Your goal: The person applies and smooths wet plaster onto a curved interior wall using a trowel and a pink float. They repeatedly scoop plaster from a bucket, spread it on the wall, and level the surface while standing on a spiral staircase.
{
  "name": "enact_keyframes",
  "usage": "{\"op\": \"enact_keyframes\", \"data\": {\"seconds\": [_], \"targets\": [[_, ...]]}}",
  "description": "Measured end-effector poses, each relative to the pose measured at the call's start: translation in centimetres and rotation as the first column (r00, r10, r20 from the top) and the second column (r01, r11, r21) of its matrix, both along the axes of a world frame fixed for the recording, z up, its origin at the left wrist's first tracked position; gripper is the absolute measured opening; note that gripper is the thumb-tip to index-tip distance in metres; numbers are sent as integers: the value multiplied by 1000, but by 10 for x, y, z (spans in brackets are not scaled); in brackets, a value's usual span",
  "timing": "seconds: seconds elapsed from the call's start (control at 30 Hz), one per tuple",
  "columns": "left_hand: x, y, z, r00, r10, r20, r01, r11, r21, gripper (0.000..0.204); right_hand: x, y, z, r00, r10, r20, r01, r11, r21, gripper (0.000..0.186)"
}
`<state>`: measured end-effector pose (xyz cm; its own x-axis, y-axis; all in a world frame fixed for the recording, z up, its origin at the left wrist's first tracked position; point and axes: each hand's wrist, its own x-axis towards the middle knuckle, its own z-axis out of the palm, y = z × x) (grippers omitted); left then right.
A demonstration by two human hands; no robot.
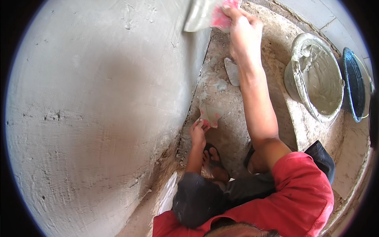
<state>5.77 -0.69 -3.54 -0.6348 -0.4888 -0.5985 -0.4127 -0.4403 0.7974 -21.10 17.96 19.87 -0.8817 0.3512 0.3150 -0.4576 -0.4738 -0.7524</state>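
Note:
My right hand (244, 29) is raised at the top centre, closed on a flat spreader (213, 14) with a pink-red handle end and a grey, plaster-smeared blade, at the upper edge of the grey plastered wall (87, 98). Lower down, close to the wall's foot, my left hand (198, 131) grips a second flat scraper (210, 113), pink-red under grey smears. A loose grey piece (231, 71) lies on the rough concrete floor (219, 93), partly behind my right forearm.
At the right stand a bucket (316, 83) of grey paste with a crusted rim and a dark blue bucket (353, 79) with a wire handle. Pale tiles (335, 31) show at the upper right. My sandalled foot (213, 162) is on the floor below my left hand.

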Motion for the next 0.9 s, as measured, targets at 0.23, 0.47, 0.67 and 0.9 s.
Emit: {"op": "enact_keyframes", "data": {"seconds": [0.23, 0.47, 0.67, 0.9], "targets": [[-5, -1, -3, 999, 24, -39, -24, 1000, 6, 17, 13, -82, -105, 905, -315, 285, 30, 717, 696, 28], [1, 4, -3, 1000, 0, 20, 0, 1000, 8, 15, 113, -75, -130, 954, -144, 262, 15, 898, 439, 35], [-10, 7, 1, 1000, -7, -25, 7, 1000, -3, 15, 20, -81, -197, 553, -131, 823, -277, 903, 330, 31], [4, 2, -6, 1000, 18, -11, -18, 999, 29, 13, -29, -79, -116, 711, -62, 700, -243, 913, 328, 26]]}}
